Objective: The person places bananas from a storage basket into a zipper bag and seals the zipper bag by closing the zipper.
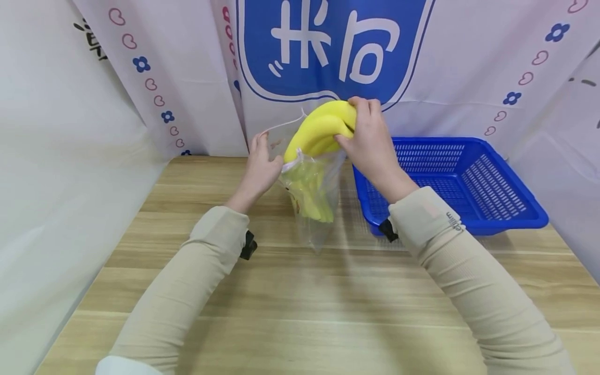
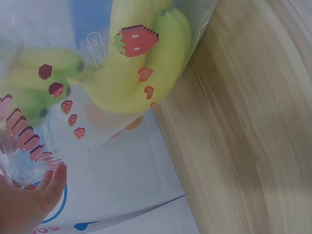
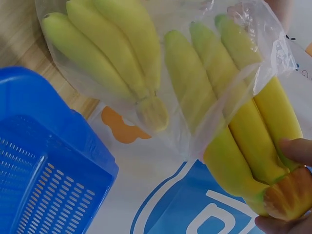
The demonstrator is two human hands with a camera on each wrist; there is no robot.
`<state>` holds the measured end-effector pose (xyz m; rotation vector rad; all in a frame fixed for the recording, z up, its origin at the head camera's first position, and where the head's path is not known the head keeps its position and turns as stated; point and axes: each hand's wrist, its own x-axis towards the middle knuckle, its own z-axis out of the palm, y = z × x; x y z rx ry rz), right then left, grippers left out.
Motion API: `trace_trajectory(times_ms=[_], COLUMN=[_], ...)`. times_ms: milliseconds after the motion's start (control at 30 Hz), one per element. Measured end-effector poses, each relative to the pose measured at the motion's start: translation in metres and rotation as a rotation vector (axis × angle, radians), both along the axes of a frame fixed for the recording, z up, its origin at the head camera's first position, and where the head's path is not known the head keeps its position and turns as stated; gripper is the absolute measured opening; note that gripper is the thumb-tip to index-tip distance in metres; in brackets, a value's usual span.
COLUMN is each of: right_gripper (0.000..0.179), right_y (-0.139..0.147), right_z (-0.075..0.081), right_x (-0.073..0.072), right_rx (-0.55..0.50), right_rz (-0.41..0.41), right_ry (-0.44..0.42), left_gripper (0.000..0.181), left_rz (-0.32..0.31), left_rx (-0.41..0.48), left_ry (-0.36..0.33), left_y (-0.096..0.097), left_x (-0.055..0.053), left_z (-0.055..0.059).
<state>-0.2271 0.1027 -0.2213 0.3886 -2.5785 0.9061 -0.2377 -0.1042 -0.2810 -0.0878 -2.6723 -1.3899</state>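
Note:
My left hand (image 1: 262, 169) holds the rim of a clear plastic bag (image 1: 317, 237), its fingers at the edge and its thumb toward the opening. The bag has printed strawberries and hearts and a drawstring at its mouth. Within it hangs one bunch of yellow bananas (image 3: 112, 44). A second banana bunch (image 1: 323, 125) is tilted at the mouth, its tips inside the plastic and its stem end outside. My right hand (image 1: 372, 146) grips that stem end, thumb on one side and fingers on the other. The bag is raised above the table.
A blue perforated basket (image 1: 520, 208) stands on the wooden table (image 1: 300, 323), right of the bag and partly beneath my right forearm. Behind the table hangs a white printed cloth (image 1: 197, 52) with a blue emblem.

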Motion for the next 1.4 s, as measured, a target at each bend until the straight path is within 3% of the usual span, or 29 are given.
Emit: trace_trajectory(times_ms=[300,567,833,1400], right_gripper=[0.057,0.054,0.056,0.048], right_y=[-0.001,-0.005,-0.007,-0.011], right_z=[-0.003,-0.003,-0.002,-0.005], right_x=[-0.005,-0.006,-0.007,-0.014], right_rx=[0.090,0.078,0.075,0.129], right_rz=[0.004,0.048,0.042,0.105], right_ry=[0.007,-0.018,-0.043,-0.051], left_gripper=[0.072,0.071,0.072,0.071], left_rz=[-0.006,-0.007,-0.011,-0.029], left_rx=[0.000,-0.004,-0.020,-0.032], left_ry=[-0.006,-0.009,-0.004,0.021], left_y=[0.001,0.002,0.002,0.003], left_x=[0.000,0.001,0.002,0.000], left_z=[-0.001,0.001,0.002,0.002])
